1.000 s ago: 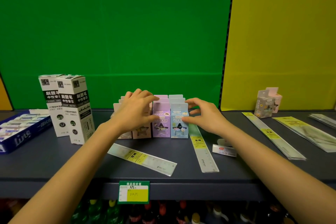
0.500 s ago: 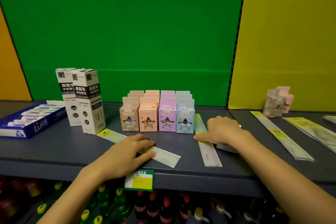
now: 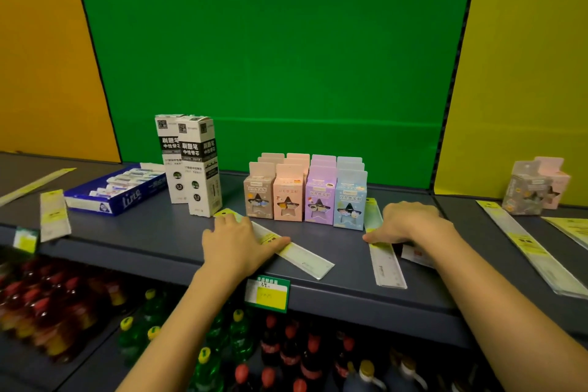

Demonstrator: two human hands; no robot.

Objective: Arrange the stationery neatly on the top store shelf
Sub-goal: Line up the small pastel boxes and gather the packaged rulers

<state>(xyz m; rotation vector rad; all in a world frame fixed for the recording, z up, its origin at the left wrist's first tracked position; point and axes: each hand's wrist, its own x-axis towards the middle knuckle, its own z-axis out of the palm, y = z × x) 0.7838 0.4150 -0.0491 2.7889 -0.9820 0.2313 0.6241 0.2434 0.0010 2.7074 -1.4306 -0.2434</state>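
Along the shelf, unclenched left hand and right hand press two rulers.

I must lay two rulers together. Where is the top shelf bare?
Bare shelf lies before the blue tray and white boxes, left of the left hand. Another patch lies behind the right hand, between pastel boxes and grey box. The right end is crowded with ruler packets.

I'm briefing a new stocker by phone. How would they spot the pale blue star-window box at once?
On the dark top shelf, before the green back panel, stands a block of pastel boxes. The pale blue box ends its front row on the right, beside the purple box; no other front box is blue.
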